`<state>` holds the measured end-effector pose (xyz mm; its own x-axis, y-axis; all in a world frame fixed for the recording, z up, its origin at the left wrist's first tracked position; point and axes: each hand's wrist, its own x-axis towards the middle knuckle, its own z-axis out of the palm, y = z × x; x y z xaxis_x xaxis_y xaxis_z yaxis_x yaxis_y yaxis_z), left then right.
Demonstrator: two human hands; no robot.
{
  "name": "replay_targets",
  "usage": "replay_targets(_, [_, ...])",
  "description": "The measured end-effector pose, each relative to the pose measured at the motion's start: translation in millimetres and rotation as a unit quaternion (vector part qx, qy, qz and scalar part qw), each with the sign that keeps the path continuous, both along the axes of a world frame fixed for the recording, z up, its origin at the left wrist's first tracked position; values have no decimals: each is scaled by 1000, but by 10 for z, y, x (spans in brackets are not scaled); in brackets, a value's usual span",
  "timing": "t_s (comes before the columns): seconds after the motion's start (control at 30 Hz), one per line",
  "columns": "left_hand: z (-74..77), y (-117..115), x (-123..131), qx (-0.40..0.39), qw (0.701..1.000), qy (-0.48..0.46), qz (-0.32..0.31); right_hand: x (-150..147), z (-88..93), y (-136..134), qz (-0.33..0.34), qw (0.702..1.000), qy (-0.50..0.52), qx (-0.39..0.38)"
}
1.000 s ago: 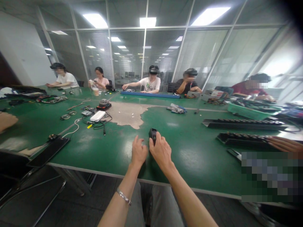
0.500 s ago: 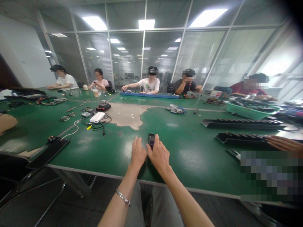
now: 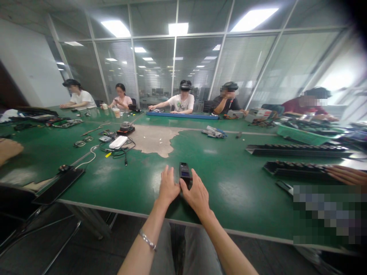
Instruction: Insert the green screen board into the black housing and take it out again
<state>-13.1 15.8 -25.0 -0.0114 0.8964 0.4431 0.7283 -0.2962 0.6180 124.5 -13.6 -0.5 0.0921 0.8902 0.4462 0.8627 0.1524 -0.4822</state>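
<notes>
A small black box-shaped device (image 3: 185, 170) with a dark bluish panel stands on the green table (image 3: 129, 187) in front of me. My right hand (image 3: 197, 192) is at its right side, thumb at the near edge and fingers along the right, seemingly around its near part. Just left of the device rests my left hand (image 3: 169, 186), fingers spread and pointing forward, with nothing in it. Both hands hide the near end of the device.
A white box with black cables (image 3: 118, 142) lies left of centre. Grey gloves (image 3: 213, 132) lie ahead. Black rails (image 3: 298, 150) and a green basket (image 3: 311, 135) are at the right, near another person's hand (image 3: 348, 175). People sit across the table.
My right hand has opened slightly and its index finger has moved right, off the top of the device, showing more of its panel. My left hand has shifted slightly right.
</notes>
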Motion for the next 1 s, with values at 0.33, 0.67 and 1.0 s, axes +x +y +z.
replay_targets(0.33, [29, -36, 29, -16, 998, 45, -37, 3, 30, 53, -34, 999, 28, 29])
replay_targets(0.67, [86, -77, 30, -20, 998, 47, -25, -216, 385, 142, -59, 993, -83, -58])
replay_targets(1.0, [110, -73, 25, -27, 997, 55, -35, -291, 481, 192, -70, 989, -116, -68])
